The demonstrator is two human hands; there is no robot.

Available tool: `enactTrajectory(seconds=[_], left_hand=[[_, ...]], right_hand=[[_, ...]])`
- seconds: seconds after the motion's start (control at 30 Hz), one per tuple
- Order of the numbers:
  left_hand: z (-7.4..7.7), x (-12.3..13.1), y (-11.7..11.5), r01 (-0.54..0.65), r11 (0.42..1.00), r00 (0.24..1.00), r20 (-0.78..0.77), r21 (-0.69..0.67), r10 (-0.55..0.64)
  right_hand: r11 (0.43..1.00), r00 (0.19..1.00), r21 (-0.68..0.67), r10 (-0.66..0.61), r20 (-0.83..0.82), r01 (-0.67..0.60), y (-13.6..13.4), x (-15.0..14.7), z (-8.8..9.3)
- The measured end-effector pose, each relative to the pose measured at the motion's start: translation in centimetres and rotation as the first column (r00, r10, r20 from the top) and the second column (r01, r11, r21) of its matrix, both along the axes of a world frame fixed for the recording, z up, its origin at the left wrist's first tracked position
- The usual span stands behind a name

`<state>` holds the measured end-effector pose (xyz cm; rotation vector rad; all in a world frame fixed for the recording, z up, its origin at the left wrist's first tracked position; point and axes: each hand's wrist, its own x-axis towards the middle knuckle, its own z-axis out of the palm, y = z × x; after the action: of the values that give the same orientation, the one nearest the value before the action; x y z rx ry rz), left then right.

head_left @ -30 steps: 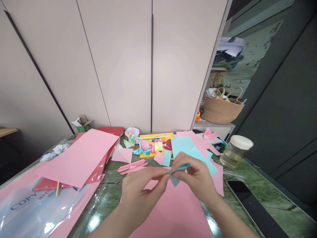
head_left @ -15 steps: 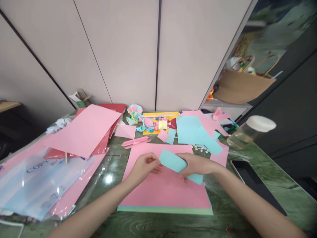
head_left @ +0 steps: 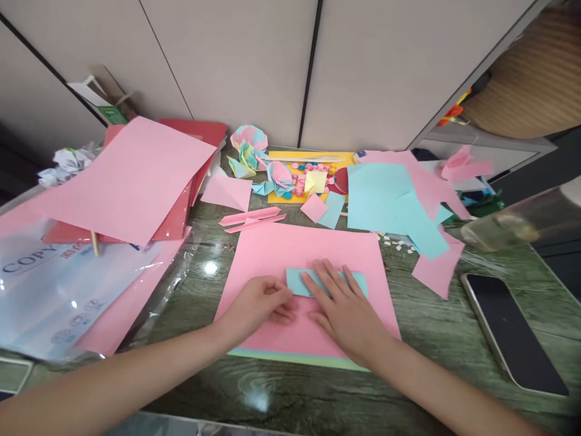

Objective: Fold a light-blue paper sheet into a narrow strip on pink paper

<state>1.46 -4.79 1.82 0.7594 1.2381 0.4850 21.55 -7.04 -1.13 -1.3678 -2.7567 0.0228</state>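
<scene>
A folded strip of light-blue paper (head_left: 297, 282) lies flat on a stack of pink paper (head_left: 313, 245) in front of me. My right hand (head_left: 342, 306) rests flat over the strip, fingers spread and pressing on it, covering much of its middle. At the strip's lower left corner is my left hand (head_left: 263, 303), its thumb and forefinger pinched together on the corner and the other fingers curled. Green and blue sheet edges show beneath the pink top sheet, along the near side.
Left lie a loose pink sheet (head_left: 136, 175) and a plastic paper bag (head_left: 40, 297). Behind are folded paper flowers (head_left: 279, 175), a yellow sheet (head_left: 276, 155) with small beads and larger blue paper (head_left: 379, 194). Right are a phone (head_left: 512, 333) and a clear jar (head_left: 508, 224).
The blue paper has gone from being held up at a tilt to lying flat on the pink stack. My right hand has opened from its grip and spread over it. The view has tilted down.
</scene>
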Motion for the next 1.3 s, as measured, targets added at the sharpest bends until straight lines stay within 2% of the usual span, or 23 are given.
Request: enactTrajectory(seconds=[0.03, 0.07, 0.1, 0.13, 0.17, 0.2, 0.27, 0.3, 0.33, 0.37, 0.43, 0.53, 0.7, 0.9, 0.97, 1.13, 1.3], left_hand=[[0.2, -0.5, 0.3, 0.13, 0.992, 0.99, -0.062, 0.004, -0.129], [0.5, -1.0, 0.5, 0.283, 0.958, 0.948, -0.163, 0.041, -0.273], [0.8, -1.5, 0.7, 0.42, 0.892, 0.875, -0.336, 0.167, -0.349], [1.0, -1.8, 0.8, 0.528, 0.788, 0.78, -0.549, 0.318, -0.301], [1.2, -2.0, 0.8, 0.598, 0.665, 0.701, -0.694, 0.447, -0.164], [1.2, -2.0, 0.7, 0.645, 0.528, 0.666, -0.746, 0.552, -0.034], [0.7, -1.7, 0.5, 0.69, 0.254, 0.671, -0.731, 0.678, 0.128], [0.2, -1.5, 0.4, 0.71, 0.157, 0.666, -0.727, 0.687, 0.165], [-0.4, -1.2, 0.4, 0.732, 0.091, 0.656, -0.734, 0.676, 0.179], [-1.0, -1.1, 0.4, 0.756, 0.058, 0.635, -0.752, 0.652, 0.178], [-2.2, -1.0, 0.7, 0.795, 0.044, 0.594, -0.79, 0.606, 0.153], [-2.9, -1.4, 1.0, 0.827, 0.063, 0.552, -0.827, 0.559, 0.105], [-2.7, -1.9, 1.1, 0.849, 0.084, 0.514, -0.853, 0.521, 0.091], [-2.7, -2.0, 1.0, 0.836, 0.098, 0.536, -0.842, 0.54, 0.065], [-2.6, -2.1, 1.0, 0.816, 0.074, 0.57, -0.819, 0.573, 0.058], [-2.6, -2.3, 0.5, 0.769, -0.054, 0.639, -0.768, 0.636, 0.052], [-2.8, -2.3, 0.2, 0.757, -0.073, 0.653, -0.755, 0.65, 0.052]], right_hand=[[1.0, 1.0, -0.013, 0.011, -0.001, -0.011, 0.1, 0.2, -0.2], [1.0, 1.0, -0.022, 0.02, -0.005, -0.021, 0.2, 0.3, -0.4], [0.999, 1.0, -0.028, 0.026, -0.01, -0.026, 0.3, 0.4, -0.4], [0.999, 0.999, -0.034, 0.028, -0.017, -0.029, 0.3, 0.5, -0.3], [0.999, 0.999, -0.039, 0.029, -0.023, -0.03, 0.4, 0.6, -0.3], [0.998, 0.999, -0.044, 0.032, -0.028, -0.033, 0.4, 0.6, -0.2], [0.998, 0.999, -0.048, 0.037, -0.033, -0.038, 0.3, 0.5, -0.1], [0.998, 0.999, -0.048, 0.037, -0.032, -0.039, 0.3, 0.5, -0.1], [0.998, 0.999, -0.049, 0.036, -0.031, -0.038, 0.2, 0.4, -0.1], [0.998, 0.999, -0.052, 0.034, -0.032, -0.035, 0.1, 0.4, -0.1], [0.998, 0.999, -0.062, 0.023, -0.029, -0.025, 0.0, 0.3, -0.1], [0.998, 1.0, -0.055, 0.01, -0.022, -0.011, -0.3, 0.2, 0.0], [0.999, 1.0, -0.031, -0.01, 0.006, 0.01, -0.7, -0.1, 0.2], [0.998, 1.0, -0.053, -0.018, -0.001, 0.018, -1.0, 0.0, 0.0], [0.998, 1.0, -0.054, -0.013, -0.004, 0.012, -1.0, 0.1, 0.0], [0.997, 1.0, -0.076, -0.003, -0.025, 0.001, -0.7, 0.2, 0.0], [0.996, 0.999, -0.087, -0.003, -0.045, -0.001, -0.7, 0.3, 0.1]])
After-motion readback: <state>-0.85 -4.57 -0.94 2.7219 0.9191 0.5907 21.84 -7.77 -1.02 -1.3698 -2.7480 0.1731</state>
